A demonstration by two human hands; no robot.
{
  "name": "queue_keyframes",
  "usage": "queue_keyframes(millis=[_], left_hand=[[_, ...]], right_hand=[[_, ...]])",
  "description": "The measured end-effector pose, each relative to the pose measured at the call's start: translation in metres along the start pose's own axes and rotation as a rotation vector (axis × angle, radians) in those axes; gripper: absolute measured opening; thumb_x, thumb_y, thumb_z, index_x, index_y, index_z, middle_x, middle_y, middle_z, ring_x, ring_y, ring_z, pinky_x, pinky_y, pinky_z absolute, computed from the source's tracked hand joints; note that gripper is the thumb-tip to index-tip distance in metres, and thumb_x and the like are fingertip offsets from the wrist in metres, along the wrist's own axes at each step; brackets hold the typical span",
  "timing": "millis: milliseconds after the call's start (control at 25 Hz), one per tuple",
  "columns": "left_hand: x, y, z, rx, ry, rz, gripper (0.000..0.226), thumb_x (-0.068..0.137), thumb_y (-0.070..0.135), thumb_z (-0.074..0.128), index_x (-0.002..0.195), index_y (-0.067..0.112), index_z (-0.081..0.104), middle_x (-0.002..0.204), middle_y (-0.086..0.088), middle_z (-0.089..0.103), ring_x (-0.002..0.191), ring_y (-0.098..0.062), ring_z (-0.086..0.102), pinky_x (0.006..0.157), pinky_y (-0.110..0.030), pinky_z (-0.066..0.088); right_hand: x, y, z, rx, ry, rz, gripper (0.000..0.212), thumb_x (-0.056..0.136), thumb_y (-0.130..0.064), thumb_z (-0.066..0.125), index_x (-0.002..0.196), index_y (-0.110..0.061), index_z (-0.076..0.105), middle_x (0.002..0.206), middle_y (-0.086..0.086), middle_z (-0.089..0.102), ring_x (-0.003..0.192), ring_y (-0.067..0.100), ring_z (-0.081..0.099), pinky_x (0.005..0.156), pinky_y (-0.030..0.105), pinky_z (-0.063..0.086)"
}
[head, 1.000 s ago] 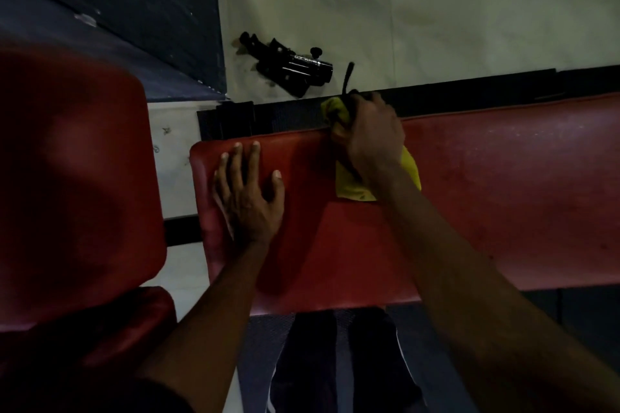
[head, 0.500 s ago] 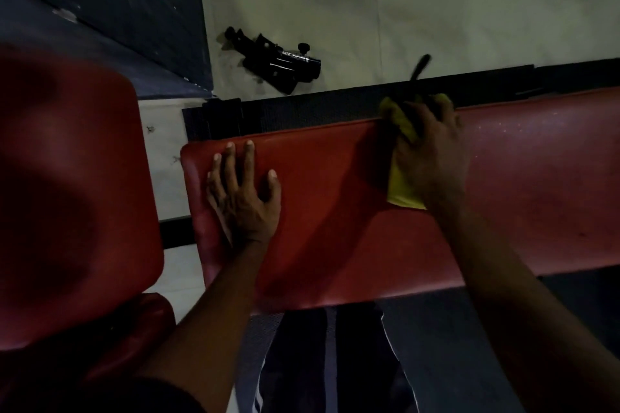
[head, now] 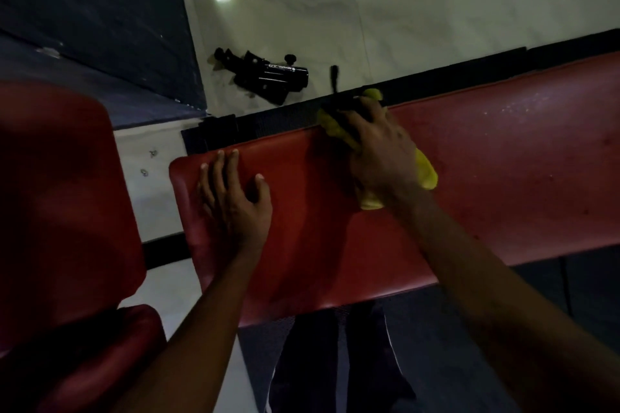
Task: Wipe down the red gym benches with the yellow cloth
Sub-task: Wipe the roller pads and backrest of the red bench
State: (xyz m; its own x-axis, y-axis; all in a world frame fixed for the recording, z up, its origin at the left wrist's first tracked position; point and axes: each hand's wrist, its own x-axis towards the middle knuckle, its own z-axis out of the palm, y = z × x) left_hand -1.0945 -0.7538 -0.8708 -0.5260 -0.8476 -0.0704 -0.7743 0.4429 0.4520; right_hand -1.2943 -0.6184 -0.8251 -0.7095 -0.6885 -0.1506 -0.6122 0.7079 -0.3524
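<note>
A long red padded bench (head: 503, 178) runs from the centre to the right edge of the head view. My right hand (head: 379, 151) presses a yellow cloth (head: 426, 171) onto the bench at its far edge; the hand covers most of the cloth. My left hand (head: 235, 201) lies flat on the bench's left end, fingers spread, holding nothing. A second red pad (head: 60, 194) fills the left side, with another red cushion (head: 110, 355) below it.
A black metal equipment part (head: 265, 77) lies on the pale tiled floor beyond the bench. A black frame bar (head: 268, 121) runs along the bench's far edge, with a thin black lever (head: 334, 77) sticking up. Dark matting (head: 84, 10) is at top left. My dark-trousered legs (head: 335, 362) show below the bench.
My right hand slid the cloth right along the far edge, then back toward the left. My left hand stayed flat on the bench end.
</note>
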Motion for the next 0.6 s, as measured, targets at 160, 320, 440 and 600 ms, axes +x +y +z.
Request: queue_keyframes(millis=[160, 320, 440, 600], left_hand=[[-0.006, 0.037, 0.015, 0.058, -0.159, 0.293, 0.058, 0.097, 0.048, 0.05, 0.149, 0.023, 0.046, 0.159, -0.006, 0.038, 0.149, -0.029, 0.028, 0.121, -0.049, 0.019], [-0.008, 0.041, 0.023, 0.174, -0.117, 0.247, 0.06, 0.097, 0.053, 0.049, 0.151, 0.029, 0.042, 0.16, -0.003, 0.037, 0.149, -0.027, 0.028, 0.12, -0.049, 0.02], [-0.009, 0.037, 0.023, 0.199, -0.102, 0.262, 0.059, 0.098, 0.056, 0.047, 0.151, 0.031, 0.042, 0.16, -0.001, 0.037, 0.15, -0.025, 0.028, 0.12, -0.048, 0.022], [-0.01, 0.04, 0.025, 0.195, -0.098, 0.252, 0.059, 0.099, 0.059, 0.045, 0.152, 0.031, 0.041, 0.159, -0.002, 0.038, 0.149, -0.025, 0.029, 0.12, -0.048, 0.022]], right_hand=[[-0.024, 0.059, -0.016, 0.034, 0.138, 0.251, 0.05, 0.087, -0.028, 0.062, 0.136, -0.024, 0.056, 0.151, 0.006, 0.043, 0.123, 0.038, 0.055, 0.09, 0.043, 0.05], [-0.022, 0.012, 0.008, -0.002, 0.185, 0.305, 0.057, 0.08, -0.016, 0.063, 0.137, -0.015, 0.057, 0.147, 0.011, 0.048, 0.123, 0.038, 0.053, 0.095, 0.044, 0.051], [-0.017, -0.017, 0.017, -0.08, 0.103, 0.202, 0.058, 0.087, -0.013, 0.058, 0.144, -0.017, 0.049, 0.148, 0.009, 0.046, 0.122, 0.04, 0.052, 0.089, 0.047, 0.054], [-0.028, 0.027, -0.001, -0.071, 0.034, 0.092, 0.056, 0.089, -0.014, 0.059, 0.143, -0.024, 0.051, 0.151, 0.005, 0.043, 0.119, 0.037, 0.052, 0.089, 0.045, 0.053]])
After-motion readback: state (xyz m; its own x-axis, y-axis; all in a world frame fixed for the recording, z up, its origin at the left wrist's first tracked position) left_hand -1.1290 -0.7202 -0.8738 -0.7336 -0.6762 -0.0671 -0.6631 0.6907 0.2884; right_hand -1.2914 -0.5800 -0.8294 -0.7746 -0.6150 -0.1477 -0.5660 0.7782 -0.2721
